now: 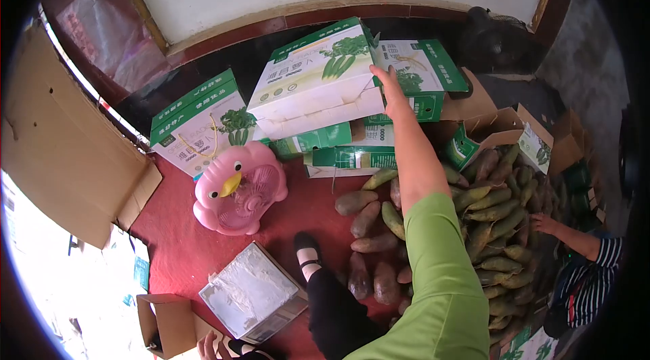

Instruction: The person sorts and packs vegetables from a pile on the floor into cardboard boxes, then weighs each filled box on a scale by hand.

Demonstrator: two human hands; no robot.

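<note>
My right hand (389, 91) reaches forward and is on the right end of a green and white printed box (321, 74), its fingers against the edge. The box is tilted and rests among other printed boxes by the wall. At the bottom left, my left hand (211, 346) is partly in view near my legs, its fingers apart, with nothing seen in it. A white-topped carton (249, 290) stands just above it. Between the two hands lies a pink duck-faced fan (240, 187) on the red floor.
Many green and purple radishes (494, 211) are piled at the right, where another person's hand (544, 223) touches the pile. Open cartons (504, 119) stand behind it. A cardboard sheet (71, 136) leans at the left, and an open brown box (164, 323) lies below.
</note>
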